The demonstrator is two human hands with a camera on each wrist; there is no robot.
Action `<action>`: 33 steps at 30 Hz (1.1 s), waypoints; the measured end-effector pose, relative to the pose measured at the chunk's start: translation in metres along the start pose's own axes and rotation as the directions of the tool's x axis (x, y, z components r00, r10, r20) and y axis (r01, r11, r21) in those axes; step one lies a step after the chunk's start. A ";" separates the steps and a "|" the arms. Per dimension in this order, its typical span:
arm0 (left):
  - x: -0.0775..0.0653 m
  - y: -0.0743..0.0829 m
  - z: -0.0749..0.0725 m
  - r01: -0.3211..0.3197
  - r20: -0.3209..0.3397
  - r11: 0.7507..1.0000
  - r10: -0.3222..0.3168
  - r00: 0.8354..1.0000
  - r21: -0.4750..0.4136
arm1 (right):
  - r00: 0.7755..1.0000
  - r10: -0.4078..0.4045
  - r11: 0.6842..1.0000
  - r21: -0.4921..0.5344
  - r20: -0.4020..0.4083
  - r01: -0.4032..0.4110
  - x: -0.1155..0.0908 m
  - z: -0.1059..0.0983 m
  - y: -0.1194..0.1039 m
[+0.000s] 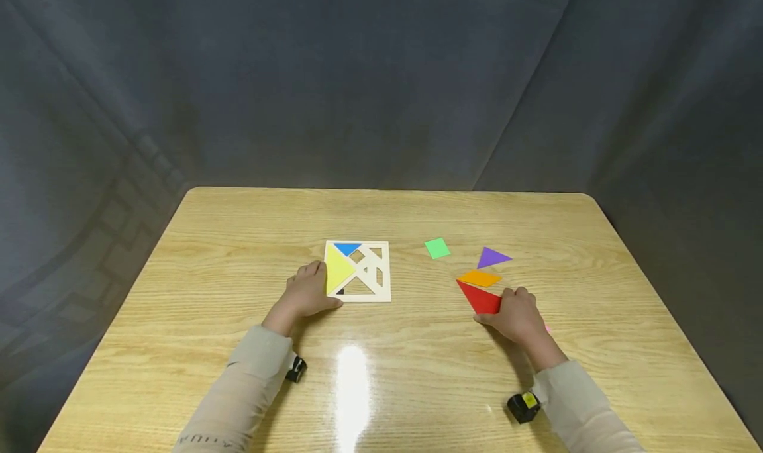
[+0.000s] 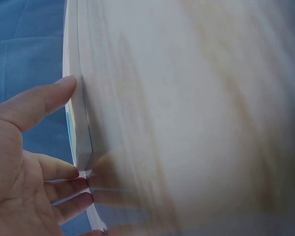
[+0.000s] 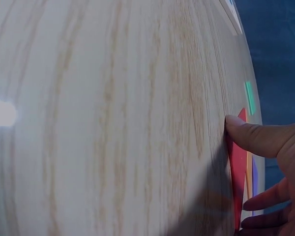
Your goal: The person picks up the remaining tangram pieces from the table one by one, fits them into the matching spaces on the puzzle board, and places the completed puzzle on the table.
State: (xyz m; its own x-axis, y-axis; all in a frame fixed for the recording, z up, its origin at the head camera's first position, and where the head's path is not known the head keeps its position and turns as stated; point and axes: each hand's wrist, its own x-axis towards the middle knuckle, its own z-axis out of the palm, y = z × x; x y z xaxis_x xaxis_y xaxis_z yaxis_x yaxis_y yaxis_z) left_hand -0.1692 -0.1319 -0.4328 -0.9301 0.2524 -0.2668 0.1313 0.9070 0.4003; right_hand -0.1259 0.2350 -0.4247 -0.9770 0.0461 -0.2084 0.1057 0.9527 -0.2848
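My left hand [image 1: 308, 290] holds the white tangram frame [image 1: 384, 274] by its lower left corner, thumb at the near edge and fingers along the left side. A large yellow triangle [image 1: 338, 267] and a small blue triangle [image 1: 348, 248] lie in the frame; its other cutouts show bare wood, apart from a dark spot in the lower one. On the right, my right hand [image 1: 517, 315] grips a large red triangle [image 1: 479, 297] between thumb and fingers, on or just above the table. In the right wrist view, the thumb presses the near edge of the red triangle [image 3: 237, 172].
Beyond the red piece lie an orange parallelogram [image 1: 479, 278], a purple triangle [image 1: 493, 257] and a green square [image 1: 438, 248]. A pink piece [image 1: 548, 328] is mostly hidden behind my right wrist. The wooden table [image 1: 238, 228] ends at dark curtains [image 1: 357, 89].
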 end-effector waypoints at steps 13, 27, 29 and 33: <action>-0.001 0.000 0.000 -0.009 -0.029 1.000 0.008 1.000 -0.017 | 0.996 -0.085 0.995 0.058 -0.011 0.085 0.011 0.001 0.003; 0.000 0.001 0.001 -0.006 -0.014 1.000 0.006 1.000 -0.006 | 0.997 -0.076 0.995 0.067 0.031 0.074 0.019 0.001 0.006; 0.000 0.001 0.002 -0.006 -0.014 1.000 0.006 1.000 -0.005 | 0.996 -0.080 0.994 0.075 0.041 0.077 0.019 0.000 0.005; 0.000 0.001 0.001 -0.009 -0.019 1.000 0.009 1.000 -0.010 | 0.992 -0.100 0.991 0.093 0.070 0.094 0.019 -0.001 0.003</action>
State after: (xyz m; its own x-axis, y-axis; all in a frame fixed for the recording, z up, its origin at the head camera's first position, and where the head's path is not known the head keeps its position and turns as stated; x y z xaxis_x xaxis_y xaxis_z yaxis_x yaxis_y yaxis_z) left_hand -0.1681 -0.1303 -0.4334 -0.9352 0.2541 -0.2466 0.1363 0.9011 0.4116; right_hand -0.1444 0.2395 -0.4283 -0.9673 -0.0709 -0.2435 0.0303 0.9209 -0.3887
